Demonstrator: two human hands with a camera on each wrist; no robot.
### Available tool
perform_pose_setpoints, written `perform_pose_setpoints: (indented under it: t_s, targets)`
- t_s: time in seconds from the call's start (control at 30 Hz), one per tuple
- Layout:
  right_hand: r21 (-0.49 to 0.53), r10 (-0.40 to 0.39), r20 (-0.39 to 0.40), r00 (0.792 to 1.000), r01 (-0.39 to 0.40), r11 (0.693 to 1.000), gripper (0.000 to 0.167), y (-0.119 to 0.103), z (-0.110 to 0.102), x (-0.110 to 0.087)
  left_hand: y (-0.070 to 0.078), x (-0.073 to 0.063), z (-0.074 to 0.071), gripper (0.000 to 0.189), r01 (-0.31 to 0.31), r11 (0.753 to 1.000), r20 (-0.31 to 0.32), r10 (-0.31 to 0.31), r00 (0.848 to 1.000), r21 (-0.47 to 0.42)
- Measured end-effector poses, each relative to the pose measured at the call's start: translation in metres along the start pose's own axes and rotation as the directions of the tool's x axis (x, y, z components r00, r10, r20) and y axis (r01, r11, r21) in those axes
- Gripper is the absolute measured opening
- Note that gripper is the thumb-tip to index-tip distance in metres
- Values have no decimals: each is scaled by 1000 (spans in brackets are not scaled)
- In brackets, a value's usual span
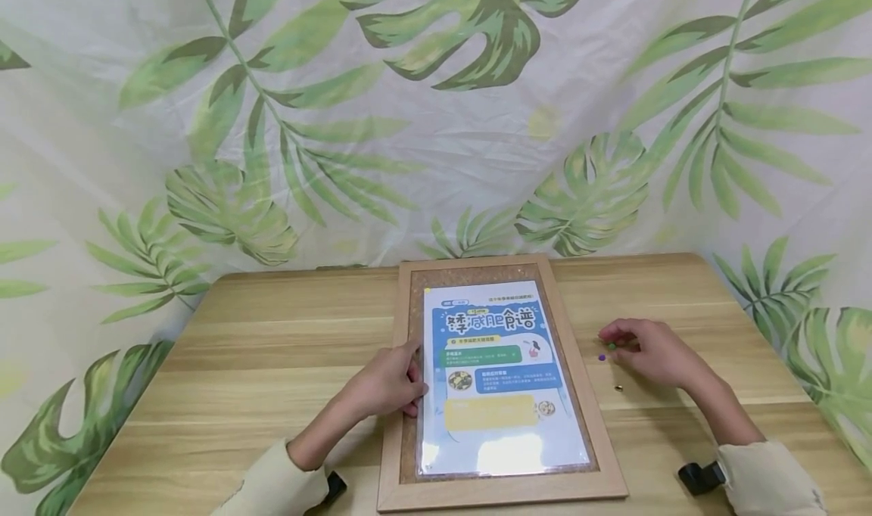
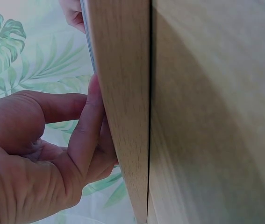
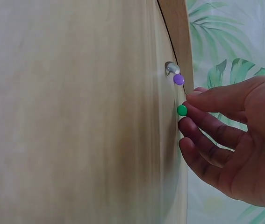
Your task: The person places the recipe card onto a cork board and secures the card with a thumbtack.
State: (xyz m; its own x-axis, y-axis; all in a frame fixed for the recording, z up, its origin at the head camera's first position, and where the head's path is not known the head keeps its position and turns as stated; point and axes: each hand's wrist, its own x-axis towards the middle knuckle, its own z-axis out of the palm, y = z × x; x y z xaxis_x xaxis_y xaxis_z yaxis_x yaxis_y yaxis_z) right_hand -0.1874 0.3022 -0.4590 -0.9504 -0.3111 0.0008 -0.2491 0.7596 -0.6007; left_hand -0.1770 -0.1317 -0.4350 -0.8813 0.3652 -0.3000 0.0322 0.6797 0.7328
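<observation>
The right hand (image 1: 650, 351) has its grip parted beside the green pin (image 3: 182, 110), near the frame's (image 1: 504, 491) 3 o'clock; better pinch the sides, clear of the purple pin (image 3: 179, 80) (crowding its 7 o'clock). Whether the left hand (image 1: 388, 381), at 9 o'clock, pinches anything, I cannot tell.

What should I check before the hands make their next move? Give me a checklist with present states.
1. Sheet lies within the frame of the board: ok.
2. Top-left corner has a pin: ok, yellow pin.
3. Top-right corner has a pin: not ok, none shows there.
4. Left hand at the sheet: ok, at its left edge.
5. Spare pins near the right hand: ok, green pin, purple pin and metallic pin.
6. Green pin firmly gripped: cannot tell; fingertips are close around it.
</observation>
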Motion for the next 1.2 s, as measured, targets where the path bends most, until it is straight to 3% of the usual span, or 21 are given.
perform_pose_setpoints:
  t_s: [0.63, 1.2]
  targets:
    - [-67, 0, -33, 999, -3, 998, 16, 7, -1, 0, -2, 1, 1, 82, -5, 1000, -5, 5, 1000, 7]
    - [-46, 25, -50, 998, -28, 999, 14, -11, -2, 18, -4, 1, 1, 80, -16, 1000, -6, 16, 1000, 4]
